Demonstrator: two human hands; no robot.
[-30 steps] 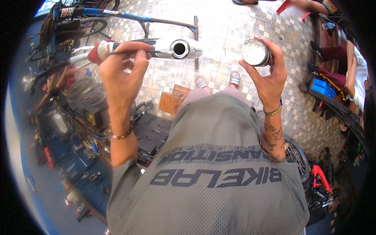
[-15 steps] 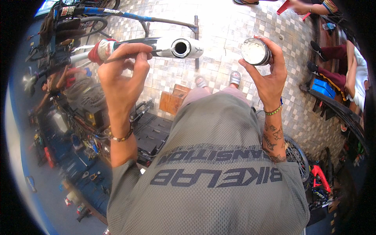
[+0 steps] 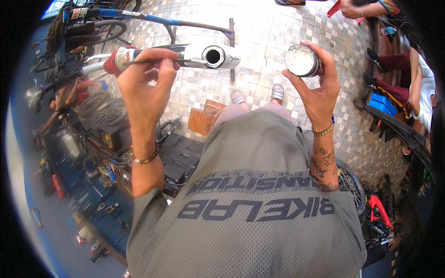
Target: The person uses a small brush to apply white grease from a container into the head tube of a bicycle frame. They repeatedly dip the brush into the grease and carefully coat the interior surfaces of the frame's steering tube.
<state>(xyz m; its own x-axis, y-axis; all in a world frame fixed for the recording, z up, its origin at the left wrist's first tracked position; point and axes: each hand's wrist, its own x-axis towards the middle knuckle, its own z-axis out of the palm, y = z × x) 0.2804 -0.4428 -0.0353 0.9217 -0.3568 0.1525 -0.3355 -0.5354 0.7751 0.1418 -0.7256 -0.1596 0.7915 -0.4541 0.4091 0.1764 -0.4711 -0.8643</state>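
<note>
My left hand (image 3: 146,88) pinches a thin, dark-handled brush (image 3: 185,60) between thumb and fingers. Its tip reaches the left rim of the round opening in the white head tube (image 3: 231,56) of a bike frame; whether it touches the rim I cannot tell. Behind that hand, a red and white cloth (image 3: 114,60) is wrapped around part of the frame. Off to the right, my right hand (image 3: 323,85) grips an open round jar (image 3: 300,61) by its sides. Whitish grease-like paste shows inside it, tilted toward me.
A blue and black bike frame (image 3: 162,20) stands beyond. Left lies a tool-covered bench (image 3: 104,204) beside a black tool case (image 3: 178,155). A wooden block (image 3: 204,119) is near my feet. Two people are at the right, one by a bench with a blue box (image 3: 381,104).
My left hand has turned slightly, and the brush tip has come to the rim of the head tube opening. The right hand and jar have stayed nearly still.
</note>
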